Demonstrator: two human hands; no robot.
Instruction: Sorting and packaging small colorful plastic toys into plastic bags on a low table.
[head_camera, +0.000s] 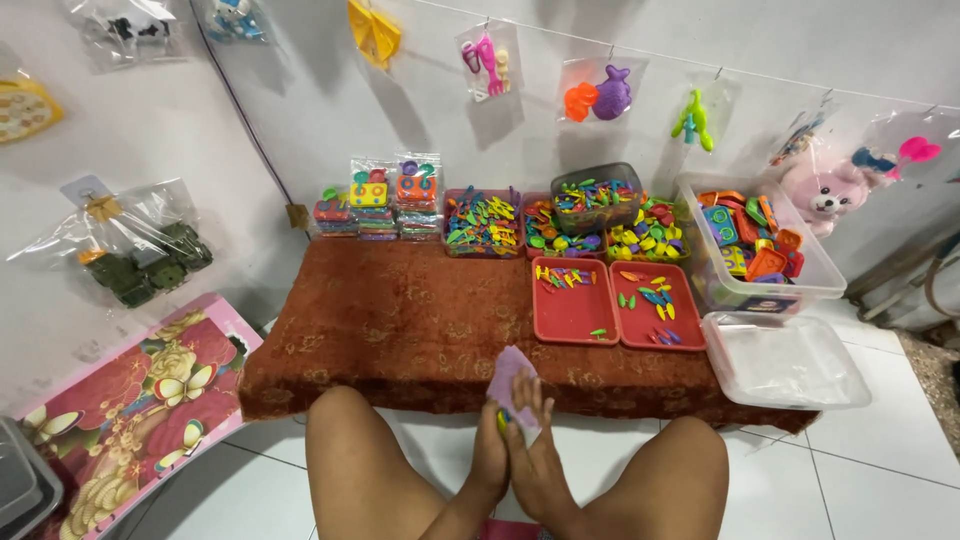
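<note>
A small lilac packet (510, 385) is pinched between both hands, left hand (490, 450) and right hand (535, 455) pressed together around it, fingers closed; something green-yellow under them is too hidden to identify. Just beyond the hands lies a rust-red cloth (400, 320), with two red trays (575, 320) of small coloured pieces further off to the right.

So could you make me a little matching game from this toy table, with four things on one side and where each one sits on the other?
Things:
1. pink plush bear
2. two red trays
3. clear lid
4. pale purple packet

Places:
A. flat on the brown cloth, a few small coloured pieces in them
B. held between both hands, the left hand and right hand, at the near table edge
C. by the wall on the far right
D. near right corner, in front of the big clear bin

Pairs: 1-C, 2-A, 3-D, 4-B
</note>
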